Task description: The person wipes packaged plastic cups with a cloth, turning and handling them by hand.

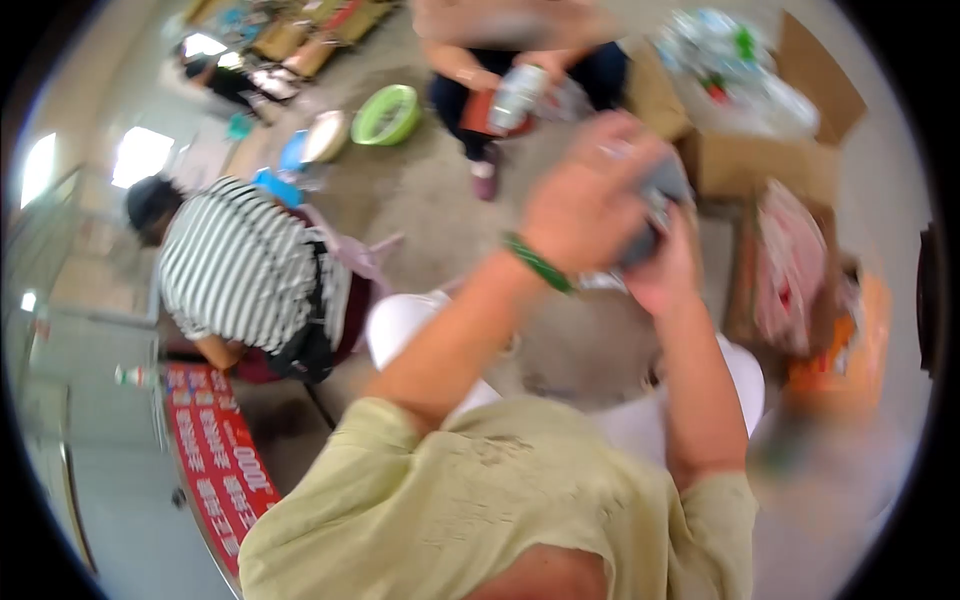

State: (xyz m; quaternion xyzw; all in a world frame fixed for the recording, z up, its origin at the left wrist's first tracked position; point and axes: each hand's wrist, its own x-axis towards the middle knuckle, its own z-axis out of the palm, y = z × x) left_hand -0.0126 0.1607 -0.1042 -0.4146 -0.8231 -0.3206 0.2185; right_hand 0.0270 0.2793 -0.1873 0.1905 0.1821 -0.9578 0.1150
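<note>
- Grey floor (pixel 425 205), worn and stained in patches, running beneath everything here.
- Light green basin (pixel 397 130) on it, blue and whitish tubs (pixel 322 136) just beyond.
- Lilac plastic stool (pixel 362 256) on the floor, under the person in stripes.
- Open cardboard box (pixel 745 166), heaped with clear plastic bottles (pixel 735 62).
- Nearer, a brown carton (pixel 742 300) with a pinkish plastic bag (pixel 790 268) on top.
- Orange bag or wrapping (pixel 868 340) beside that carton; what bears it, I can't tell.

Gray concrete floor (pixel 425 215) under bright windows (pixel 143 157) at left; a red-covered table (pixel 215 450) with white lettering stands beside glassy panels (pixel 110 440).
</note>
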